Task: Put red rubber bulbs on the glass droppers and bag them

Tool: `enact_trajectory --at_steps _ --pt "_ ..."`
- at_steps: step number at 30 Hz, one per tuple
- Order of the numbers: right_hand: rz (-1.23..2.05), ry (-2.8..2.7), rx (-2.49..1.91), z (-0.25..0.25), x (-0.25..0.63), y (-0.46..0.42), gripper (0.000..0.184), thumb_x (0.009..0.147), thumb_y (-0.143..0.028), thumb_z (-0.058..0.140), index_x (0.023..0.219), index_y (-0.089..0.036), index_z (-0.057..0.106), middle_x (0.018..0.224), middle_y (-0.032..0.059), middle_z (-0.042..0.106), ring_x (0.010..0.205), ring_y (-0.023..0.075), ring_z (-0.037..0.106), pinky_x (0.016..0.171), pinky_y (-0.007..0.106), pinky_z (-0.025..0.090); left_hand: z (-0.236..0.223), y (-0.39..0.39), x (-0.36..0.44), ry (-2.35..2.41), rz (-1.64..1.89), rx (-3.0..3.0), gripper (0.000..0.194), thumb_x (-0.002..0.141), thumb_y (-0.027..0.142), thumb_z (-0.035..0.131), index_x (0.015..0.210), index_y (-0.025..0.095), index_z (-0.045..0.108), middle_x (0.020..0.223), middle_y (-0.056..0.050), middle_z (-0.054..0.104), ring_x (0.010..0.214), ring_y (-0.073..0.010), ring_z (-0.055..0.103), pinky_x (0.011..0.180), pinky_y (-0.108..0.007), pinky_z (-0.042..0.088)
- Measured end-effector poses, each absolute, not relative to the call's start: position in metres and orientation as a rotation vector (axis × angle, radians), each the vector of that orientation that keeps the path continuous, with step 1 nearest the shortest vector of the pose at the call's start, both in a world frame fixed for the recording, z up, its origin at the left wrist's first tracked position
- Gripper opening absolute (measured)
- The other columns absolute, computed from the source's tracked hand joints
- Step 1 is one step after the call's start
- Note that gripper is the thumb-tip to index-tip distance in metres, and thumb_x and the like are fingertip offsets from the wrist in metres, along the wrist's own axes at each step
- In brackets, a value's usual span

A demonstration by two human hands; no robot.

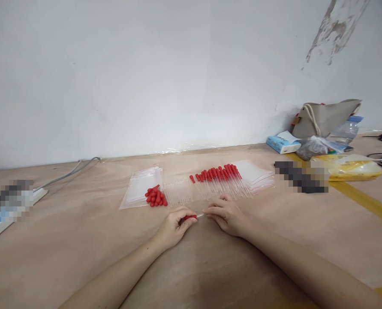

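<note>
My left hand (175,225) is closed around a red rubber bulb (191,217). From the bulb a clear dropper tube (200,215) runs across to my right hand (225,216), whose fingertips pinch its other end. Beyond my left hand, a heap of loose red bulbs (156,196) rests on a stack of clear plastic bags (139,186). Bare clear tubes (178,192) lie side by side to the right of the heap. Farther right is a row of droppers with red bulbs (221,173) on their far ends, their tubes pointing toward me.
More clear bags (258,175) lie behind the droppers. At the back right are a tissue pack (283,142), a grey bag (327,118) and a yellow plastic package (347,168). A grey cable (71,172) leads to a white strip (20,212) on the left. A white wall (129,77) bounds the surface.
</note>
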State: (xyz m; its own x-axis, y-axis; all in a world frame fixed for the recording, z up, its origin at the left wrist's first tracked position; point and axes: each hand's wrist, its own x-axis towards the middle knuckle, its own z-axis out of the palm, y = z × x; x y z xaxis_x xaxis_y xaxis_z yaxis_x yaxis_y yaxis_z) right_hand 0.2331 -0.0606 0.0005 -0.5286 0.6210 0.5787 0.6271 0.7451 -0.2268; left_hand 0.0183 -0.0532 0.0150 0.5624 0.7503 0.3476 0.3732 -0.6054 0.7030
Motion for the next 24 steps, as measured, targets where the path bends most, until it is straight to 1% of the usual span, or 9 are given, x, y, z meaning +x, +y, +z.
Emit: enact_trajectory --at_steps 6,12,21,24 --pt "-0.189 -2.292 -0.966 0.006 0.227 -0.067 0.022 0.083 -0.014 0.041 0.09 -0.02 0.061 0.072 0.0014 0.059 0.064 0.0105 0.047 0.065 0.029 0.024 0.015 -0.053 0.019 0.945 0.858 2.246 0.018 0.082 0.028 0.05 0.082 0.016 0.063 0.074 -0.003 0.06 0.065 -0.0122 0.053 0.06 -0.023 0.04" --pt "-0.144 -2.291 -0.99 0.004 0.22 -0.069 0.021 0.083 -0.017 0.039 0.08 -0.018 0.06 0.067 0.0012 0.057 0.06 0.0107 0.045 0.062 0.029 0.022 0.016 -0.053 0.019 0.929 0.806 2.289 0.019 0.082 0.03 0.05 0.081 0.016 0.062 0.072 -0.003 0.059 0.064 -0.012 0.052 0.059 -0.022 0.04" --pt "-0.052 -2.295 -1.029 0.0 0.215 -0.07 0.021 0.084 -0.017 0.039 0.08 -0.017 0.059 0.068 0.0009 0.057 0.061 0.0111 0.045 0.063 0.029 0.024 0.016 -0.052 0.019 0.907 0.787 2.336 0.02 0.083 0.031 0.049 0.083 0.016 0.063 0.073 -0.003 0.059 0.064 -0.012 0.052 0.06 -0.023 0.04" --pt "-0.09 -2.343 -1.042 0.003 0.216 -0.068 0.02 0.084 -0.018 0.04 0.08 -0.018 0.059 0.069 0.0011 0.058 0.063 0.0115 0.046 0.063 0.028 0.025 0.017 -0.05 0.017 0.913 0.772 2.344 0.02 0.082 0.031 0.05 0.084 0.017 0.063 0.074 -0.003 0.059 0.067 -0.0124 0.052 0.062 -0.023 0.041"
